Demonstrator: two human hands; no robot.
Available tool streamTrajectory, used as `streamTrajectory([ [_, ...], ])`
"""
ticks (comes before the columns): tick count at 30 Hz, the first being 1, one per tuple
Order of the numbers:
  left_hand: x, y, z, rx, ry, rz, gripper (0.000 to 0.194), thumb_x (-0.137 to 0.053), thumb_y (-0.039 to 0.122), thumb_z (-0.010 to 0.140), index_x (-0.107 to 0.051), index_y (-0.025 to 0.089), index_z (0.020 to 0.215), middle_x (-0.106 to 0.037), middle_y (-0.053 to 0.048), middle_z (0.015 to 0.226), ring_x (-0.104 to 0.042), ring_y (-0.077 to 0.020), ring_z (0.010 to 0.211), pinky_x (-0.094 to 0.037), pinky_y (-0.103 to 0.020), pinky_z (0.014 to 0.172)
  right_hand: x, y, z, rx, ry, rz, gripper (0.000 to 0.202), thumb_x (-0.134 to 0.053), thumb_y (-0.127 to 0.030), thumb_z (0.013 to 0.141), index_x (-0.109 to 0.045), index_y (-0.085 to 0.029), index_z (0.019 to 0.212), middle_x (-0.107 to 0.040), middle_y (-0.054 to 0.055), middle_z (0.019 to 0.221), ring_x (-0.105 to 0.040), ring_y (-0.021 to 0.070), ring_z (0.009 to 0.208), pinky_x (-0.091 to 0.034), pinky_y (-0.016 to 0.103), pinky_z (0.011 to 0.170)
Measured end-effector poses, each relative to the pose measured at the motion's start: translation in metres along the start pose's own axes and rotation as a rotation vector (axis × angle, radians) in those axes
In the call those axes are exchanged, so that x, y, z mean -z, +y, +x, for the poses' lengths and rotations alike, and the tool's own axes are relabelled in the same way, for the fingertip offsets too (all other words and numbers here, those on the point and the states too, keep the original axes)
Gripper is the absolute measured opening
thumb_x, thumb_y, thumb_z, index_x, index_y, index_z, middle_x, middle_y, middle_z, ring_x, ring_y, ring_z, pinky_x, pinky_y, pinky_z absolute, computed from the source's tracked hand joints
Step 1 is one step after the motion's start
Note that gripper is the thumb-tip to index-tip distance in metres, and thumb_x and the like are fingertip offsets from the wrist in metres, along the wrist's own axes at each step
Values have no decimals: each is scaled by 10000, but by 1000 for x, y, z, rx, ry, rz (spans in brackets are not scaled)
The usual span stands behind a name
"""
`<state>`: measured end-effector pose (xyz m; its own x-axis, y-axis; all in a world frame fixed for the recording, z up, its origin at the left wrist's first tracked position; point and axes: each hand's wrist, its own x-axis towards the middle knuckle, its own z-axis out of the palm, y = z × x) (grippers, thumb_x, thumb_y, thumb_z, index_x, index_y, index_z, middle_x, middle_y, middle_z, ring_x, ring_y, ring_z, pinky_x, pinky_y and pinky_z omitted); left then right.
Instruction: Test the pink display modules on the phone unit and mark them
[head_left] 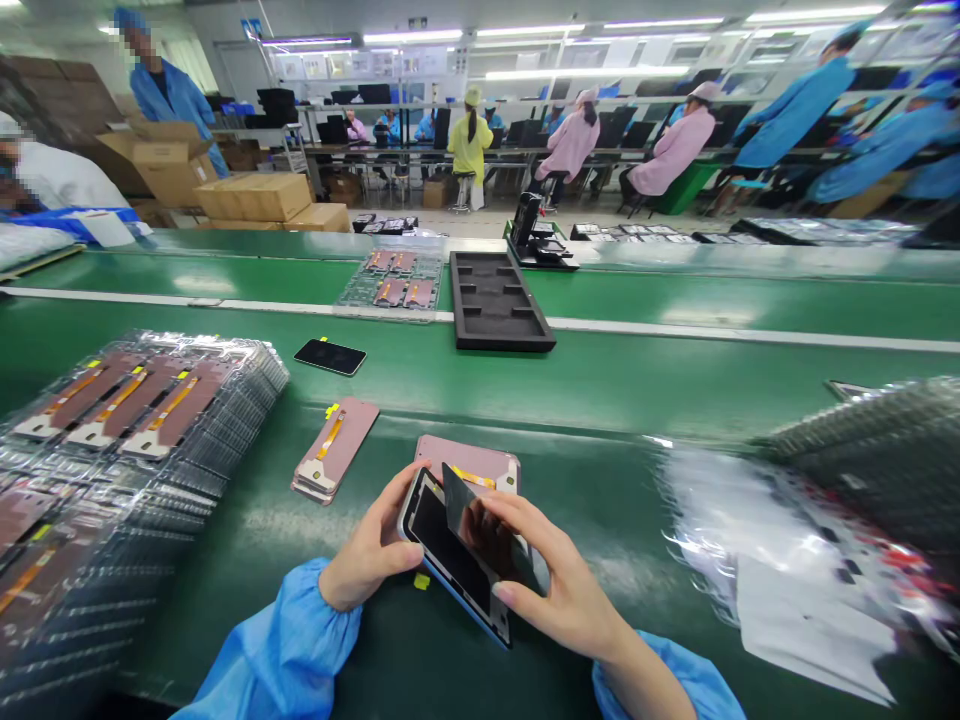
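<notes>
The left hand (375, 545) clasps the phone body (452, 548); the right hand (559, 570) pinches a dark panel (471, 522). I'd move it gently, without twisting.

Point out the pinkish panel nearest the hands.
The pinkish panel just beyond the held device, partly hidden; the other pinkish panels lie farther left or back.

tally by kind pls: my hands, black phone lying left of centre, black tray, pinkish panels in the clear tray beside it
Hands (left hand, right hand): 2
Black phone lying flat: 1
Black tray: 1
Pinkish panels in the clear tray: 4
Total: 8
</notes>
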<state>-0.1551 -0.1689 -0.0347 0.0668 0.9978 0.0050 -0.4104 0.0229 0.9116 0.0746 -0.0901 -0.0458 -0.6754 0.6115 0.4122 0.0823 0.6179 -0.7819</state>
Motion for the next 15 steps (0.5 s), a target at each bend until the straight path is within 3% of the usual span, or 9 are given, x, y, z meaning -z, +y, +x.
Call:
streamTrajectory([
  [7,-14,-1,2,-58,-10,-21,788,-847,371,659,-516,336,1373,-527,-77,1425,-453,-340,1328,-361,-440,1102,-13,-8,-1,73,15,-58,553,-613,-486,901,-491,-240,1381,-540,150,1314,-538,293,1233,-500,402,994],
  [15,-12,-6,2,-64,-22,-42,826,-860,371,643,-503,310,1385,-464,-103,1479,-440,-363,1338,-382,-457,1087,-15,-5,-4,100,-1,-113,544,-624,-474,895,-517,-236,1372,-535,158,1305,-554,309,1199,-520,411,959],
])
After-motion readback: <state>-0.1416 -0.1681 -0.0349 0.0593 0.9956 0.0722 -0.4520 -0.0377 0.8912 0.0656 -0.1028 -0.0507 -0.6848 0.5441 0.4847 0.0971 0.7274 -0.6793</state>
